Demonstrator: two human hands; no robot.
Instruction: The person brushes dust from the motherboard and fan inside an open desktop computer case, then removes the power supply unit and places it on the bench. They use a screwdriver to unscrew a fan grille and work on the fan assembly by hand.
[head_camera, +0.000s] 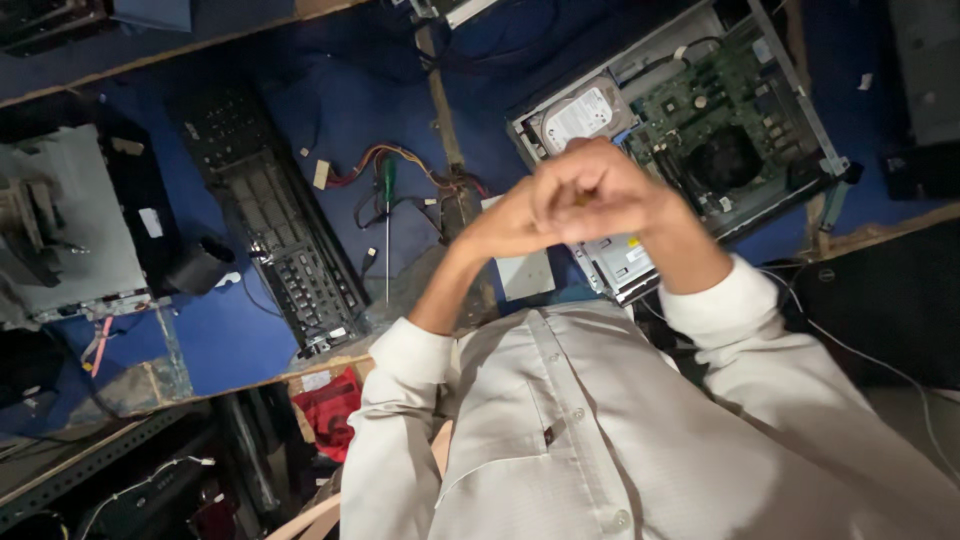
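Observation:
My left hand and my right hand are raised and pressed together in front of me, the right one folded over the left. Their fingers are closed; whether anything small sits between them is hidden. White shirt sleeves cover both forearms. Behind the hands lies an open desktop computer case on the blue table. In it are a hard drive and a green motherboard with a black fan. A silver drive bay shows just below my hands.
A black keyboard lies at an angle on the left. A green-handled screwdriver and loose coloured cables are between it and the case. A grey metal unit stands far left, a red cloth hangs below the table edge.

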